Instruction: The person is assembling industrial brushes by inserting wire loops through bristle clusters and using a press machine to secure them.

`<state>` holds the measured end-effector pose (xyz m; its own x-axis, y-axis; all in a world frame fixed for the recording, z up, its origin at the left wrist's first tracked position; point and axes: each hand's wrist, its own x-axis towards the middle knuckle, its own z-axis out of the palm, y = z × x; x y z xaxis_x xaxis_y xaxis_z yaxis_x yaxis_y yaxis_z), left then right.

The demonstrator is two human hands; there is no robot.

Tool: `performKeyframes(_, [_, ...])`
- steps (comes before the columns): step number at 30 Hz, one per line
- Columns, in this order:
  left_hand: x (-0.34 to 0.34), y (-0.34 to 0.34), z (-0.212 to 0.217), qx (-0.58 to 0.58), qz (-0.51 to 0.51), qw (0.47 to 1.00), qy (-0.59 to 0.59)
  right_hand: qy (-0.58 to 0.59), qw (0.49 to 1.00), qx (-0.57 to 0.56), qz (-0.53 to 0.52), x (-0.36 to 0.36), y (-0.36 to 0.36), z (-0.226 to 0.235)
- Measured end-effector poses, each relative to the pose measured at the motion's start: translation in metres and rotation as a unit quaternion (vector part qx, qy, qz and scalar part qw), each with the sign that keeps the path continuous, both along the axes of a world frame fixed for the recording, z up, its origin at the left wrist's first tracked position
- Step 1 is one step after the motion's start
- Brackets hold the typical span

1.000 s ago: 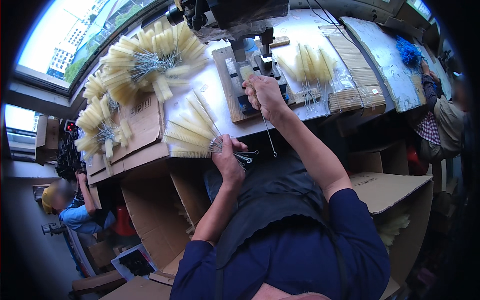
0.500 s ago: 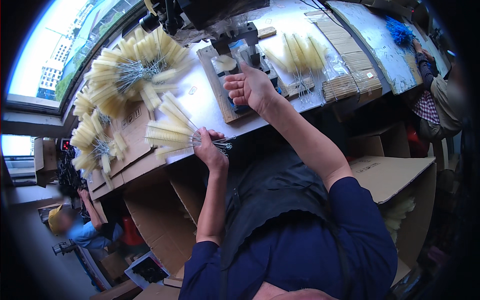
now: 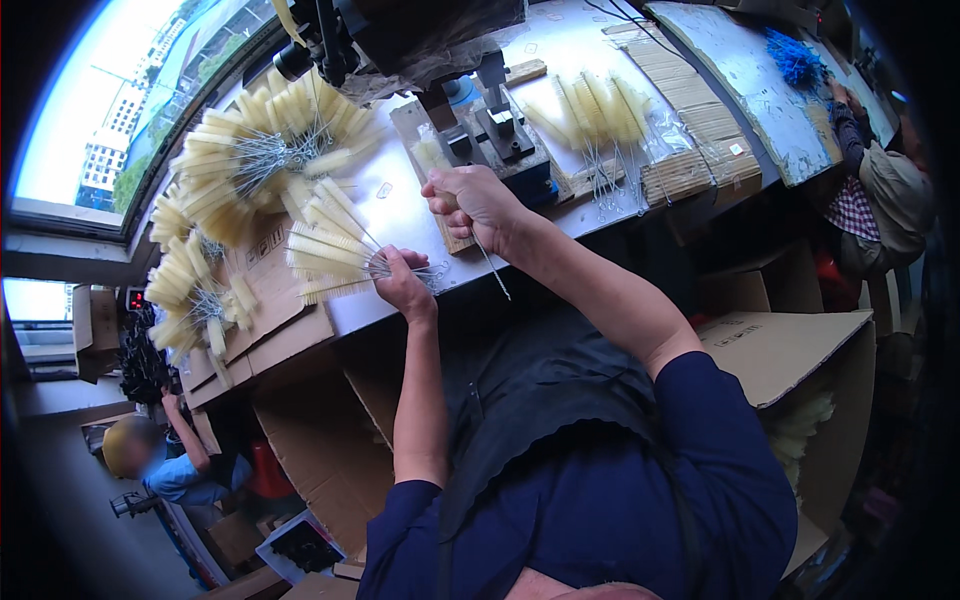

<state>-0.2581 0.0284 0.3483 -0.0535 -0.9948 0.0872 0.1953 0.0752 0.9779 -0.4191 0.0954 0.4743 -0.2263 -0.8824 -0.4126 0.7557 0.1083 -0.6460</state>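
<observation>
My left hand [image 3: 408, 285] is closed round the wire stems of several cream bristle brushes [image 3: 325, 240]; their heads fan out to the left above the table edge. My right hand [image 3: 478, 207] is a fist just in front of a small dark metal press fixture [image 3: 490, 135]. A thin wire stem [image 3: 494, 268] runs down out of that fist, and a pale bristle head [image 3: 428, 152] shows just above the fingers. It looks like one brush, though my fingers hide the middle of it. The fixture sits on a wooden board [image 3: 458, 240].
A large heap of cream brushes [image 3: 265, 150] lies on the left, with a smaller pile [image 3: 200, 290] on cardboard. More brushes [image 3: 600, 110] lie right of the fixture. Cardboard boxes [image 3: 310, 450] stand under the table. Two other people work at far left and far right.
My right hand was open with fingers outstretched at the fixture; it has drawn back toward me and closed round a wire-stemmed brush. My left hand with its bundle has shifted slightly left.
</observation>
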Motion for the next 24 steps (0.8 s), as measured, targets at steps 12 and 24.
performKeyframes(12, [0.004, -0.003, 0.0, 0.008, -0.021, 1.0, 0.0, 0.123, 0.988, 0.005, -0.093, -0.053, 0.053, -0.021])
performKeyframes(24, [0.003, -0.002, -0.002, 0.011, -0.024, 1.0, -0.017, 0.115, 0.992, 0.015, -0.056, -0.067, 0.046, -0.012])
